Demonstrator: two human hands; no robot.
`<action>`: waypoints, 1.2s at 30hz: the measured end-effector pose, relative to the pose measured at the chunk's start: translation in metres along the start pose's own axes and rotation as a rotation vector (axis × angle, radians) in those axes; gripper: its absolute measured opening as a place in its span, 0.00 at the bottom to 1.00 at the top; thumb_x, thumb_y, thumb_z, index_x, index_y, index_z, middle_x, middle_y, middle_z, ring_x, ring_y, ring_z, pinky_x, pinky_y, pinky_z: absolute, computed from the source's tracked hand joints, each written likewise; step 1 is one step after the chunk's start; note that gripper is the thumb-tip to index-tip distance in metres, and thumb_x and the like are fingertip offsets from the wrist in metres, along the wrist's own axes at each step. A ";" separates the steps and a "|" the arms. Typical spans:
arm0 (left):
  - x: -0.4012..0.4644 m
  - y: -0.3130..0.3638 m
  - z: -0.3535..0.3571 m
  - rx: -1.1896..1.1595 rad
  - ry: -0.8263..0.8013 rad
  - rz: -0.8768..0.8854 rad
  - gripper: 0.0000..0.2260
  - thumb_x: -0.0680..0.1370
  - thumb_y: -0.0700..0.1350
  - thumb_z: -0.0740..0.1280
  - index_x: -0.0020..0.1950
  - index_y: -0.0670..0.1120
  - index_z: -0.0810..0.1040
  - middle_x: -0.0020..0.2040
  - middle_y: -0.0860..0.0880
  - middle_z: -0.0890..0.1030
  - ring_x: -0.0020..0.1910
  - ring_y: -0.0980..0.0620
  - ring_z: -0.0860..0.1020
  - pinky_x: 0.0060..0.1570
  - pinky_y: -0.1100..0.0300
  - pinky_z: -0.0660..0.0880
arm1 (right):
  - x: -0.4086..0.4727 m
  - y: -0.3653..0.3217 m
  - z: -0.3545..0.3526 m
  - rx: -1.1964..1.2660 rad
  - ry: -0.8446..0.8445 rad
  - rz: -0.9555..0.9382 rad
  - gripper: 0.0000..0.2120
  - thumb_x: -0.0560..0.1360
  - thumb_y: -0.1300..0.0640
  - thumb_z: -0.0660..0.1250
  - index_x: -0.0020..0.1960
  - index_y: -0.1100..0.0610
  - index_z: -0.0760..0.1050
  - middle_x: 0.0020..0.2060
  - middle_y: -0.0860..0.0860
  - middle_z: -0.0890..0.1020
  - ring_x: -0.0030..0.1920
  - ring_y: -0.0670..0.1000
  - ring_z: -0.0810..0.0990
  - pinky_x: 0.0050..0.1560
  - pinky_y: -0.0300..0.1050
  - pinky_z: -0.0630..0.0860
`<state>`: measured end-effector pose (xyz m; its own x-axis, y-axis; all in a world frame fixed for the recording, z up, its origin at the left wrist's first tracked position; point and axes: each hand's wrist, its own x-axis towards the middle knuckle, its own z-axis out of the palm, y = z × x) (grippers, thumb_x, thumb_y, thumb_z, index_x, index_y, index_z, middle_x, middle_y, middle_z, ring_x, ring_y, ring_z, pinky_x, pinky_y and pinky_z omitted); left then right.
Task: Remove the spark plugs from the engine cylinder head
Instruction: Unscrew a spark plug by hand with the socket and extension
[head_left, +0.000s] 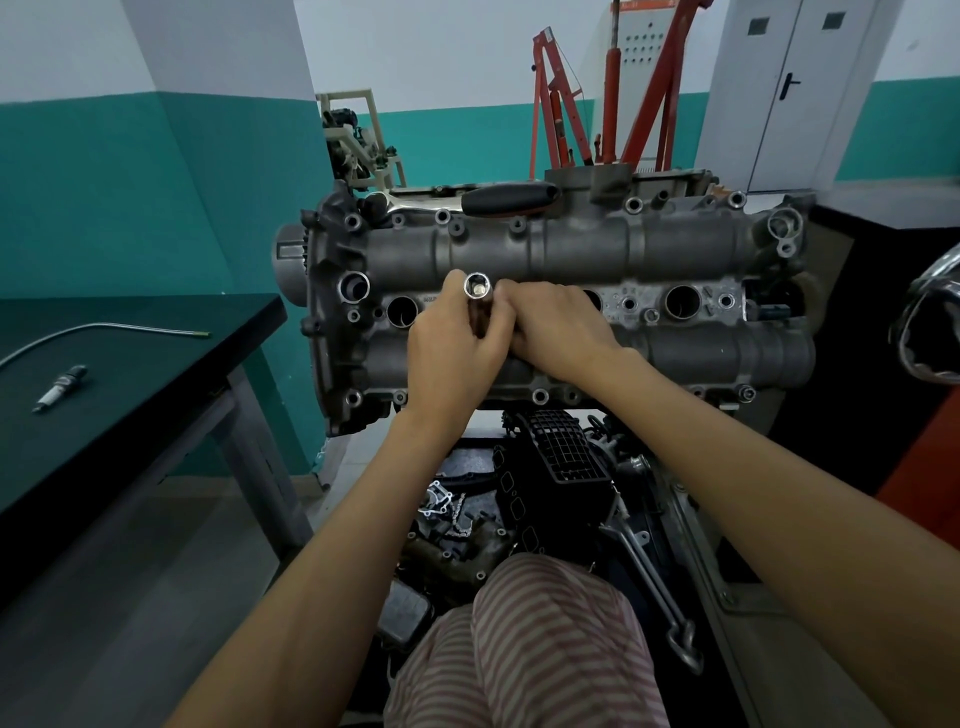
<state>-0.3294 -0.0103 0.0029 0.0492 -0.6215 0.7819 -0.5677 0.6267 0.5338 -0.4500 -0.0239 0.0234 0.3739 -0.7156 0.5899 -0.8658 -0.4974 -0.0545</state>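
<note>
Grey cylinder head (561, 260) across the middle of the scene, long side running left to right, with a row of round plug wells along its centre. Left well (402, 310) and right well (681, 301) open and dark inside; contents not visible. Two middle wells partly hidden behind the hands. Dark worktop (130, 374) to the left, apart from the head. Red hoist (613, 88) far behind, against the wall. Black-handled ratchet (467, 201) lying along the far edge of the head. Left hand (452, 348) curled round a tubular socket (477, 291), held upright over the centre row, its open end facing up. Right hand (561, 327) just beside it, fingers curled against the socket's lower part and touching the left hand; exact grip hard to tell. One spark plug (60, 388) lying on the worktop, near its left side. Thin bent metal rod (104, 332) farther back on the same worktop.
</note>
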 end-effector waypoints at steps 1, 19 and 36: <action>0.000 -0.001 0.000 0.011 -0.009 0.002 0.15 0.78 0.47 0.62 0.36 0.38 0.71 0.25 0.52 0.69 0.25 0.56 0.68 0.28 0.67 0.63 | 0.000 0.000 0.000 0.007 0.000 0.002 0.05 0.73 0.52 0.58 0.42 0.51 0.63 0.39 0.55 0.80 0.40 0.61 0.78 0.34 0.45 0.58; -0.002 0.004 -0.003 -0.005 0.005 0.021 0.09 0.76 0.43 0.65 0.38 0.41 0.71 0.26 0.52 0.69 0.26 0.56 0.69 0.28 0.68 0.63 | 0.000 0.000 -0.001 -0.013 -0.012 -0.006 0.07 0.75 0.52 0.57 0.46 0.55 0.62 0.43 0.55 0.79 0.42 0.60 0.77 0.34 0.46 0.61; -0.002 0.003 -0.003 -0.041 0.029 0.030 0.12 0.77 0.45 0.65 0.36 0.40 0.73 0.25 0.54 0.66 0.24 0.56 0.64 0.28 0.65 0.62 | -0.001 0.000 0.000 -0.070 0.025 -0.029 0.09 0.75 0.52 0.56 0.47 0.58 0.68 0.43 0.55 0.80 0.42 0.61 0.78 0.34 0.46 0.62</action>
<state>-0.3289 -0.0056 0.0044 0.0566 -0.5887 0.8064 -0.5354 0.6638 0.5222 -0.4500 -0.0230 0.0225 0.3919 -0.6884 0.6103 -0.8761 -0.4818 0.0192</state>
